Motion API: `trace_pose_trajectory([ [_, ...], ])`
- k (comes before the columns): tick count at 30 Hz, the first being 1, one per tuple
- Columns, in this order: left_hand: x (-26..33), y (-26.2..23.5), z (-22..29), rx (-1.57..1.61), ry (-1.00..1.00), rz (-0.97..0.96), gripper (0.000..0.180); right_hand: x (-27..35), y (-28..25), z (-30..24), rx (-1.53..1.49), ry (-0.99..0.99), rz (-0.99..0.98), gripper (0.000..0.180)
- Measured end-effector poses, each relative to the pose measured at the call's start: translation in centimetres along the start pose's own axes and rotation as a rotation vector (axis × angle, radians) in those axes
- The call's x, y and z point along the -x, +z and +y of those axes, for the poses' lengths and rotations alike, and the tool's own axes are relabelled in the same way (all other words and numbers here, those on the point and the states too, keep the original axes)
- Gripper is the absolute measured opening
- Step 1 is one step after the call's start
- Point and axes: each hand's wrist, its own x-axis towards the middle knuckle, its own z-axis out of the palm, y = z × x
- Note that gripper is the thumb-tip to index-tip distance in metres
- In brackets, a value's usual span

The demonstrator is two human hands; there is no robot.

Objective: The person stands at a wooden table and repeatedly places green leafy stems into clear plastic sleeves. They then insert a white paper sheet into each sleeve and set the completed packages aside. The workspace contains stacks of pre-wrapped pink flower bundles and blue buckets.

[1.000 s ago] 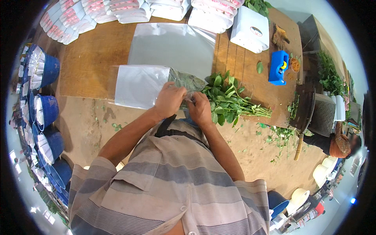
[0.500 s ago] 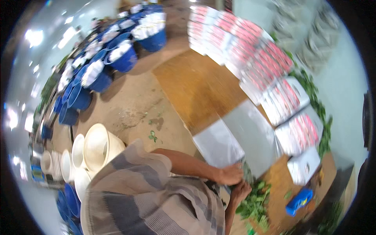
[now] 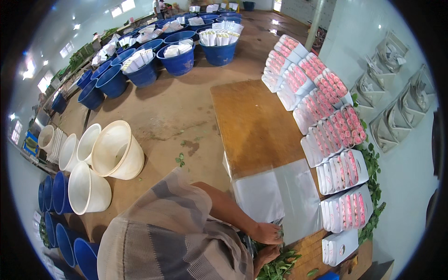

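Observation:
My left hand (image 3: 268,233) is closed at the table's near edge, with a bit of something grey-green at its fingertips. Just below it, my right hand (image 3: 267,255) is closed against a bunch of green leafy stems (image 3: 281,267). What lies between the two palms is hidden. Beyond my hands a white sheet (image 3: 259,198) and a clear plastic sheet (image 3: 298,198) lie flat on the brown wooden table (image 3: 256,126). Bunches of pink roses (image 3: 345,128) in white wrappers line the table's right side.
Plain white wrappers (image 3: 339,247) lie at the table's near right, with a blue object (image 3: 328,276) below them. Cream buckets (image 3: 119,149) and blue buckets (image 3: 60,193) stand on the left. More blue tubs (image 3: 177,58) hold white packets. Paper holders (image 3: 387,102) hang on the right wall.
My view has lifted and turned, so the tubs and far room show more and the blue object has slid toward the lower rim. Both hands stay close together at the leafy stems.

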Motion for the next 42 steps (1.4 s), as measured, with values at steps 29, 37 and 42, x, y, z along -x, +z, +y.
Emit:
trace_pose_trajectory([
  [29,-6.5,-1.2,-4.7,0.246,-0.312,-0.955,0.026,-0.1,-3.9,0.3,-0.224,-0.125,0.077,0.016],
  [37,-6.2,-1.6,-5.0,0.327,-0.377,-0.877,0.036,-8.6,-21.1,21.3,-0.008,0.387,0.633,0.036],
  [42,-6.6,-2.2,-4.6,0.327,-0.462,-0.888,0.044,-13.8,-24.9,30.5,0.121,0.571,0.489,0.039],
])
